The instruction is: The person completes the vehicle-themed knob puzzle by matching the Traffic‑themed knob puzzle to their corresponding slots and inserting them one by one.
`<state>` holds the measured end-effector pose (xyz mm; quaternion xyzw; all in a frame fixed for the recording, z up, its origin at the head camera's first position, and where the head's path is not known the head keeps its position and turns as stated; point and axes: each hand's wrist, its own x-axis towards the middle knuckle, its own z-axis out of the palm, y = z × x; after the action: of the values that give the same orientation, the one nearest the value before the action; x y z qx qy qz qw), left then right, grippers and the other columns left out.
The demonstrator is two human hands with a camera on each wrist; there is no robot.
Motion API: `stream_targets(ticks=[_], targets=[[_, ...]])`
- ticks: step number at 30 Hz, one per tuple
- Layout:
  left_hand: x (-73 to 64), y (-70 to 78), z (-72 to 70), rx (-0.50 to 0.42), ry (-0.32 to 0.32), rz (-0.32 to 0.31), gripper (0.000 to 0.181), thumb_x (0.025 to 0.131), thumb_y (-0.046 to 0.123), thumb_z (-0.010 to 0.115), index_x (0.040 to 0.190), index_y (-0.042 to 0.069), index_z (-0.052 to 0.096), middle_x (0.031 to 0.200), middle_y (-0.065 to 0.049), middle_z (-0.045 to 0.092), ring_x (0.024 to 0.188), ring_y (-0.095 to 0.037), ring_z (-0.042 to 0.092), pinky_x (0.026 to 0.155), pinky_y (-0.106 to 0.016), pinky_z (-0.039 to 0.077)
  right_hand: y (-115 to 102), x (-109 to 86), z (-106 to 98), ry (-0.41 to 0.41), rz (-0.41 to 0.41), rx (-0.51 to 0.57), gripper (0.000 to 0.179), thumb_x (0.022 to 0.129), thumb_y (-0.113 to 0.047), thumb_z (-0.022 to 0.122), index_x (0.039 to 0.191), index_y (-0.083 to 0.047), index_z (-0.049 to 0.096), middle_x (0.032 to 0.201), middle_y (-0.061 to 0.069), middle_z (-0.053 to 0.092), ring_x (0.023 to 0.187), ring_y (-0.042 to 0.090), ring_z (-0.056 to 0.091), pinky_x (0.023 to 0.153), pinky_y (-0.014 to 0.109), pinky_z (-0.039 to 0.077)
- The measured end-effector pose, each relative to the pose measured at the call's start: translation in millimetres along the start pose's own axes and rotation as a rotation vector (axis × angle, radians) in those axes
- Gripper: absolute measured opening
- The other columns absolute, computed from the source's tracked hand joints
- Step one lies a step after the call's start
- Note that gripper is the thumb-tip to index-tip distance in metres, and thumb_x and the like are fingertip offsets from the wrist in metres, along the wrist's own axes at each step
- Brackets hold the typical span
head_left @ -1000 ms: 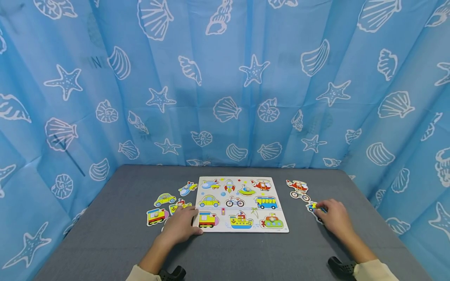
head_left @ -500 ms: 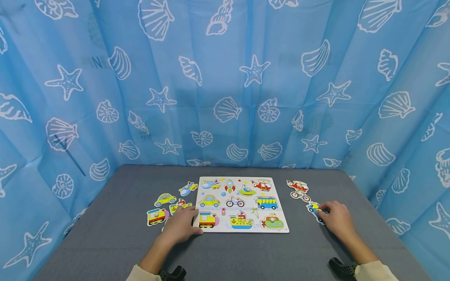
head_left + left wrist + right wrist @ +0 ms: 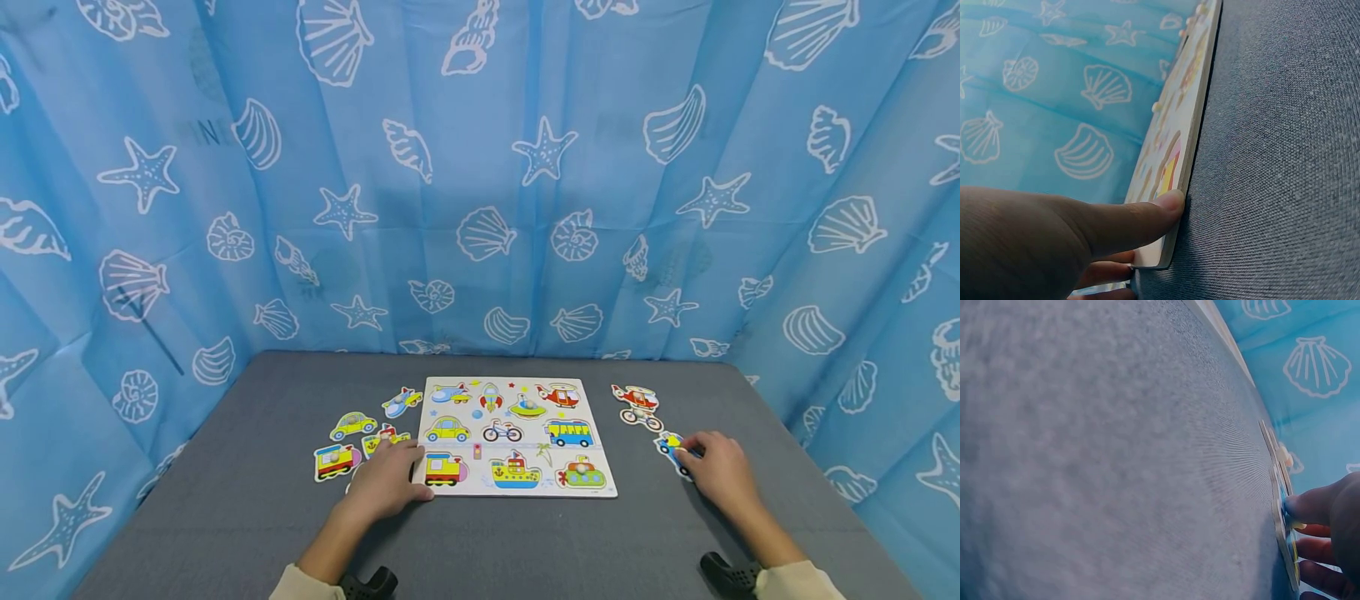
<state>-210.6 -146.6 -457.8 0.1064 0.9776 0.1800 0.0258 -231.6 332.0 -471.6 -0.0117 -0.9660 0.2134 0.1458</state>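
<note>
The left sleeve (image 3: 303,585), at seven o'clock in the head view, was cream; beside it the black left wristband (image 3: 369,585) bore a rounded end. Between four and five, the right sleeve (image 3: 799,580) matched, and the black right wristband (image 3: 729,575) looked perforated.

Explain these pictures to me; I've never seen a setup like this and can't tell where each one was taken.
There is no machine here: a person is working bare-handed. The wide picture looks forward and down from their head; the two smaller ones come from the left and right wrists. On the grey table lies a puzzle board of vehicles. Loose pieces lie to its left: plane, car, train and a partly hidden ship. To its right are a helicopter and a bicycle. The left grip, simply a hand, holds the board's near left corner. The right grip holds a blue-and-yellow piece; I cannot tell whether it is lifted.
</note>
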Motion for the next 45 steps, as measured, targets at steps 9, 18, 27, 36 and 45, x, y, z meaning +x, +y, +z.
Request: stream_targets(ticks=[9, 18, 27, 36, 45], targets=[[0.8, 0.1, -1.7, 0.022, 0.001, -0.008, 0.066, 0.071, 0.036, 0.086, 0.126, 0.008, 0.065, 0.133, -0.009, 0.058, 0.117, -0.032, 0.049, 0.086, -0.054, 0.047, -6, -3.5, 3, 0.025, -0.006, 0.005, 0.013, 0.08, -0.012, 0.074, 0.081, 0.0, 0.069, 0.083, 0.017, 0.061, 0.081, 0.04, 0.055, 0.07, 0.052, 0.04], [0.3, 0.7, -3.5, 0.016, -0.007, -0.008, 0.065, 0.071, 0.035, 0.086, 0.126, 0.008, 0.065, 0.133, -0.009, 0.058, 0.118, -0.033, 0.049, 0.087, -0.055, 0.046, -19, -7.0, 6, 0.02, 0.011, 0.021, 0.014, 0.08, -0.013, 0.075, 0.083, 0.0, 0.069, 0.084, 0.016, 0.061, 0.083, 0.04, 0.056, 0.071, 0.052, 0.04], [0.5, 0.9, -3.5, 0.023, -0.005, 0.0, 0.064, 0.071, 0.036, 0.086, 0.125, 0.008, 0.065, 0.133, -0.009, 0.058, 0.118, -0.033, 0.049, 0.087, -0.055, 0.046, -38, -7.7, 8, -0.026, -0.008, 0.048, 0.013, 0.08, -0.012, 0.075, 0.083, -0.001, 0.069, 0.085, 0.015, 0.062, 0.083, 0.038, 0.057, 0.073, 0.052, 0.04], [-0.5, 2.1, -2.0, 0.015, -0.01, -0.007, 0.065, 0.072, 0.035, 0.086, 0.127, 0.008, 0.065, 0.134, -0.009, 0.057, 0.12, -0.033, 0.048, 0.089, -0.055, 0.046, -47, -8.7, 16, -0.025, -0.076, 0.067, 0.01, 0.08, -0.013, 0.076, 0.081, -0.006, 0.069, 0.082, 0.009, 0.062, 0.08, 0.033, 0.058, 0.071, 0.05, 0.041], [0.0, 1.7, -1.4, 0.013, -0.006, -0.006, 0.065, 0.071, 0.035, 0.086, 0.126, 0.007, 0.065, 0.134, -0.009, 0.057, 0.12, -0.033, 0.048, 0.089, -0.055, 0.046, -57, -9.8, 22, 0.002, -0.11, 0.106, 0.009, 0.079, -0.01, 0.076, 0.083, -0.005, 0.07, 0.081, 0.007, 0.062, 0.077, 0.027, 0.058, 0.07, 0.045, 0.042]])
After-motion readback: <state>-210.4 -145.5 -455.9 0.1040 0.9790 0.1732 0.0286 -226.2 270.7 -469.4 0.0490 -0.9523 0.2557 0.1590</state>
